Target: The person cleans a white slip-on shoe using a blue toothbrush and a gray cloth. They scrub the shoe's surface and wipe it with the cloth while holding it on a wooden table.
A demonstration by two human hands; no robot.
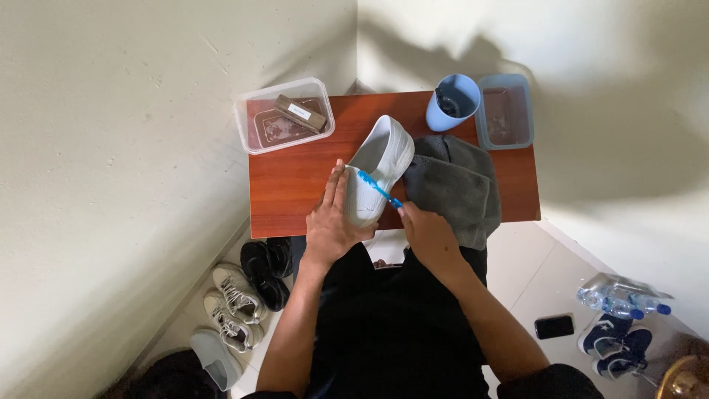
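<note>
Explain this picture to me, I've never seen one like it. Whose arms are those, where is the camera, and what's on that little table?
The camera sits on a person's head and looks straight down, so the two bare arms are that person's own. The left hand steadies a white shoe on a small reddish wooden table set in a room corner. The right hand holds a blue toothbrush with its head against the shoe. Beside the shoe lies a folded grey cloth. At the back stand a clear tub with a brown block in it, a blue cup and a small blue-grey tub. More shoes sit on the floor.
</note>
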